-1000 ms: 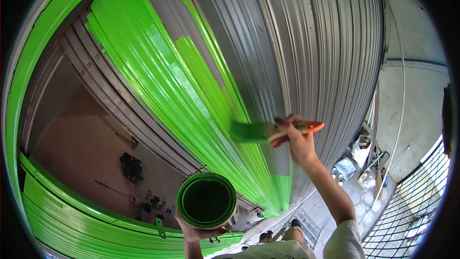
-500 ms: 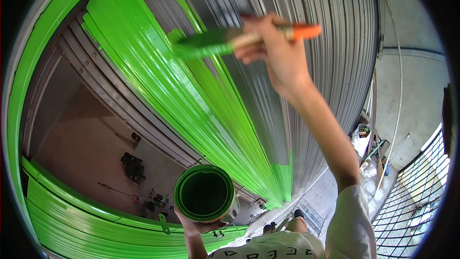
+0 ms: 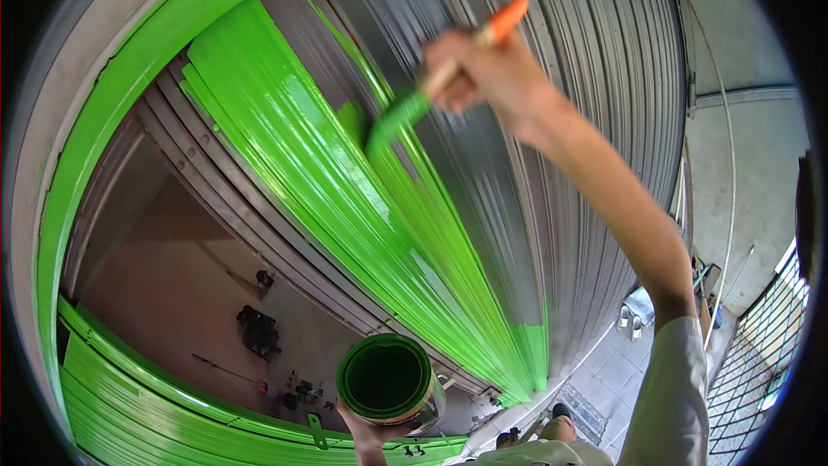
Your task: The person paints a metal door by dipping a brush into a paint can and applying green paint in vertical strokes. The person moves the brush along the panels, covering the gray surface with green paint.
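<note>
Before the ribbed grey-and-green metal shutter (image 3: 483, 177), the right hand (image 3: 487, 73) grips an orange-tipped wooden-handled brush (image 3: 414, 107) while the left hand (image 3: 369, 433) clasps a round metal can (image 3: 424, 412), dark green inside.

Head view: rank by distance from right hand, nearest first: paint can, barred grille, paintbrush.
1. Paintbrush: held in the right hand.
2. Paint can: lower middle, in the left hand.
3. Barred grille: far off, lower right.
</note>
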A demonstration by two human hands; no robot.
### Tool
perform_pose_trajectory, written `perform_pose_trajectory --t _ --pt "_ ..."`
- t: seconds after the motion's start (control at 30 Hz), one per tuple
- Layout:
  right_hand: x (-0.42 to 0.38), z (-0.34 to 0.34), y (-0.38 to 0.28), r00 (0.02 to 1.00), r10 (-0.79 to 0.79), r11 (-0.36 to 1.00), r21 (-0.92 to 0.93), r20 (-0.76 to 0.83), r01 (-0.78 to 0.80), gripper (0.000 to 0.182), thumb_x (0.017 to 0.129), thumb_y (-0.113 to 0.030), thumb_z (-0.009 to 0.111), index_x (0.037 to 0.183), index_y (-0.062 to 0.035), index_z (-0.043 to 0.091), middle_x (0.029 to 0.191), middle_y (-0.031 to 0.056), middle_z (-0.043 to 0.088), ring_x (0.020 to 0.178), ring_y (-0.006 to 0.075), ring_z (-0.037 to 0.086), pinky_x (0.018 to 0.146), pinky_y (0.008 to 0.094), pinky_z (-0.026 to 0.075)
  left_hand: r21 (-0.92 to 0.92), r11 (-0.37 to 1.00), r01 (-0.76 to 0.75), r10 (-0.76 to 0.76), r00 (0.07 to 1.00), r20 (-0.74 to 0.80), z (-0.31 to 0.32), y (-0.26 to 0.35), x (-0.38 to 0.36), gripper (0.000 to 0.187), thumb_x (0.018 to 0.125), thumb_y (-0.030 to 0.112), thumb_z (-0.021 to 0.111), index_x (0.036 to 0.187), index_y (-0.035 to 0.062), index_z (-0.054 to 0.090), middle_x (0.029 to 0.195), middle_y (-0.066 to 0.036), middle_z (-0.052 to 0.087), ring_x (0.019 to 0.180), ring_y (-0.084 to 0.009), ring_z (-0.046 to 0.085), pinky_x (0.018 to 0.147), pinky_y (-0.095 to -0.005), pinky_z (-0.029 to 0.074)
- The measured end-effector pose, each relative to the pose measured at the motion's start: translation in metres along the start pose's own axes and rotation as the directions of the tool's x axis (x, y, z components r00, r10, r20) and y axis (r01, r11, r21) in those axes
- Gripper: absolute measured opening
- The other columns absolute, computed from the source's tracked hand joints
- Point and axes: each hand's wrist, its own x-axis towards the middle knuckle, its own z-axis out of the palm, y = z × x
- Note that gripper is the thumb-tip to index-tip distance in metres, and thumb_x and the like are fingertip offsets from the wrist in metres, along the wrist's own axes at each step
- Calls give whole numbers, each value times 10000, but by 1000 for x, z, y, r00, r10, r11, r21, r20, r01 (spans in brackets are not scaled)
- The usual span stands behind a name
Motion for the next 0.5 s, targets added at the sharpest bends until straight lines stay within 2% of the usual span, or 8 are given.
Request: perform_pose_trajectory --t 0.07,0.17,0.27,0.4,0.43,0.5 --pt "20 6 -22 985 -153 981 105 -78 160 177 898 -157 625 896 19 645 751 137 686 616 184 673 564 284 563 -3 1000 14 -14 1000 -2 1 5 0 991 431 155 947 1262 -94 467 1140 -153 627 1003 -239 644 876 -366 543" --pt "32 9 -27 934 -289 912 236 -212 336 179 925 -170 609 931 7 630 838 135 699 724 177 690 623 257 572 -7 1000 25 -25 999 -34 3 8 1 947 426 155 944 1224 -95 500 1109 -149 644 982 -232 653 867 -356 544" --pt "23 18 -7 919 -265 873 331 -292 357 257 889 -170 632 986 63 588 837 172 685 692 214 691 641 297 580 108 993 49 -50 999 11 -9 2 -3 937 412 160 956 1202 -91 519 1088 -142 655 966 -226 658 857 -348 542" --pt "27 31 5 924 -210 820 457 -319 344 269 873 -195 664 967 40 573 858 179 679 717 213 689 675 295 578 78 995 55 -52 998 -44 -1 9 0 950 409 178 962 1203 -94 518 1091 -143 651 967 -224 653 870 -352 533" --pt "30 36 6 922 -215 793 493 -323 358 273 870 -204 674 961 32 572 872 183 673 733 218 690 692 297 579 -52 994 95 -98 992 -78 1 10 -3 964 405 190 965 1208 -95 515 1105 -146 644 986 -227 645 886 -360 523" --pt "34 47 4 911 -243 744 539 -333 395 270 871 -208 673 951 28 569 878 184 672 741 221 691 699 301 580 5 998 55 -54 995 -86 0 7 -6 975 400 196 968 1213 -92 514 1113 -148 641 995 -229 640 889 -361 519"
